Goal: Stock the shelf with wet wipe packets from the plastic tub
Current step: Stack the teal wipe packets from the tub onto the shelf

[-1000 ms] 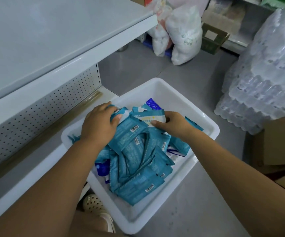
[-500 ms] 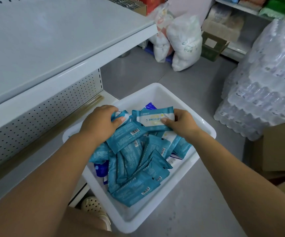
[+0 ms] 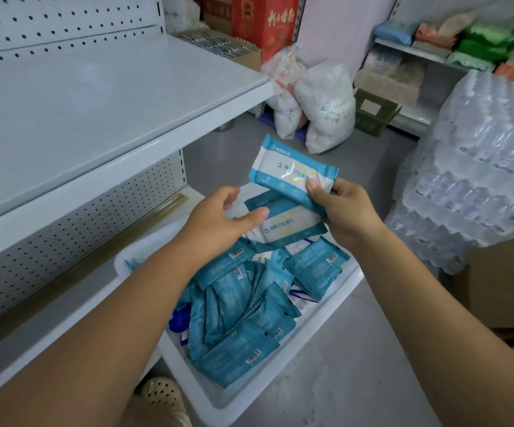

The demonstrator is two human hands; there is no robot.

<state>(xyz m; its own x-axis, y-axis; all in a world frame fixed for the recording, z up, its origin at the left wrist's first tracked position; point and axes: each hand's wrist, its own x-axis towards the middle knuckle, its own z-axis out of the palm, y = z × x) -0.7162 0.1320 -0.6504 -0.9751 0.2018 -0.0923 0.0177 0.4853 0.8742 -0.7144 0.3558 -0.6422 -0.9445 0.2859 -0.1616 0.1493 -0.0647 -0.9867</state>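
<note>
A white plastic tub point(image 3: 222, 405) sits on the floor against the shelf unit, holding several teal wet wipe packets point(image 3: 237, 306). Above it, my right hand point(image 3: 346, 212) pinches a blue-and-white packet point(image 3: 291, 169) by its right end, thumb on top, label side up. A second packet point(image 3: 283, 224) lies just below it, between both hands. My left hand point(image 3: 217, 221) holds its left end with the thumb over it. The white upper shelf point(image 3: 95, 118) to the left is bare, as is the lower shelf point(image 3: 64, 306) beside the tub.
Shrink-wrapped packs of water bottles point(image 3: 480, 180) are stacked at the right, with cardboard boxes point(image 3: 499, 288) in front of them. White sacks point(image 3: 326, 109) and a red carton point(image 3: 265, 23) stand at the back. My shoe point(image 3: 161, 392) shows beside the tub.
Both hands have risen out of the tub, each bringing a packet up. The view has tilted up, so more of the upper shelf and back wall shows.
</note>
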